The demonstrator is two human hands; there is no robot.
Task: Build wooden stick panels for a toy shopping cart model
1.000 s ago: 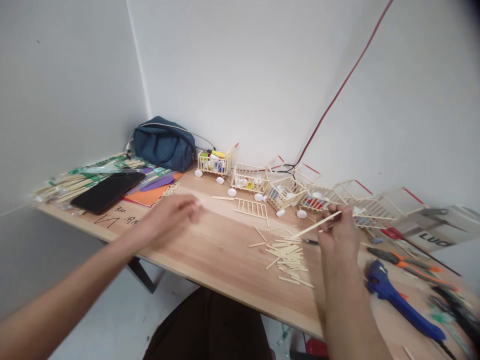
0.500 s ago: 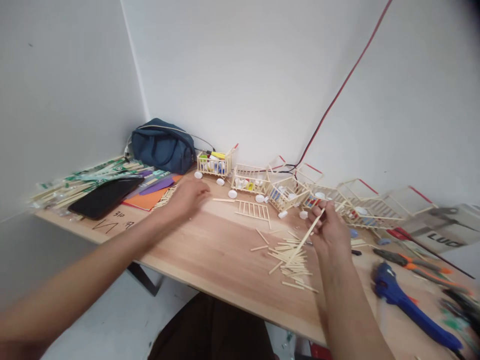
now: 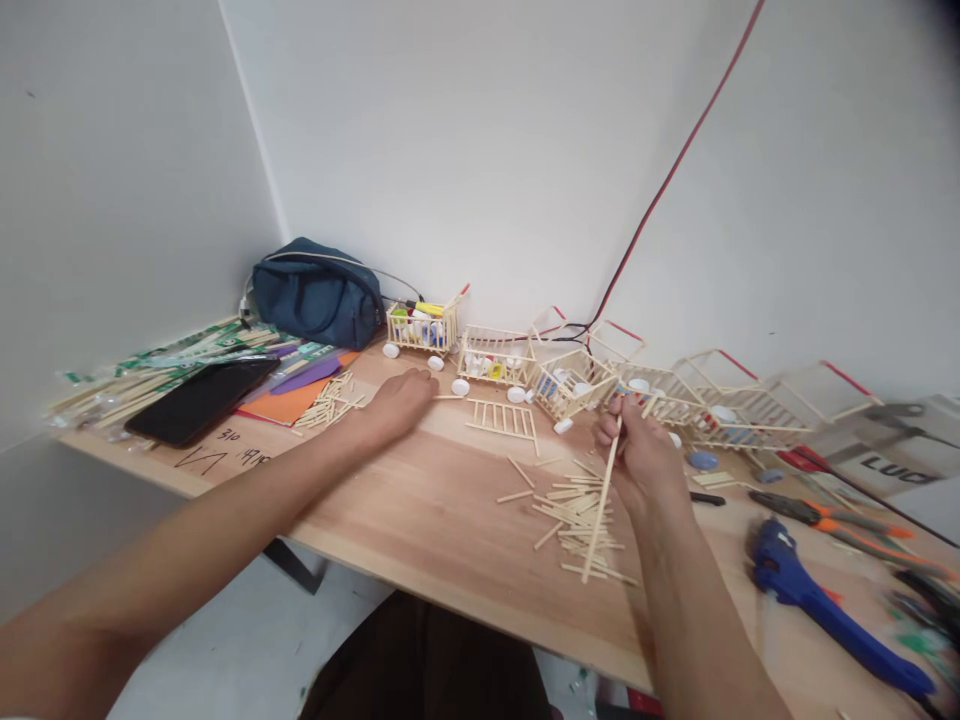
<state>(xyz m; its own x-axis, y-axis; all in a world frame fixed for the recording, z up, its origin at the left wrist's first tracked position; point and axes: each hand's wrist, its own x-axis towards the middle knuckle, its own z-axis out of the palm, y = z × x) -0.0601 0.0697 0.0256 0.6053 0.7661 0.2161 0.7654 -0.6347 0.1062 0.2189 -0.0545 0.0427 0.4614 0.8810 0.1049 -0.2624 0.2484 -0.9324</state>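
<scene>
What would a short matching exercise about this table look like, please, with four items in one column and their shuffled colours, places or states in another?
Column one
1. Right hand
2. Ladder-like frame
3. Phone
4. Glue gun

Column two
A. Blue, near the orange-handled pliers
B. Black, to the left of the orange paper
C. Holding a long stick
D. Pale, lying flat on the table

Right pairs: 1-C, 2-D, 3-B, 4-A.
</scene>
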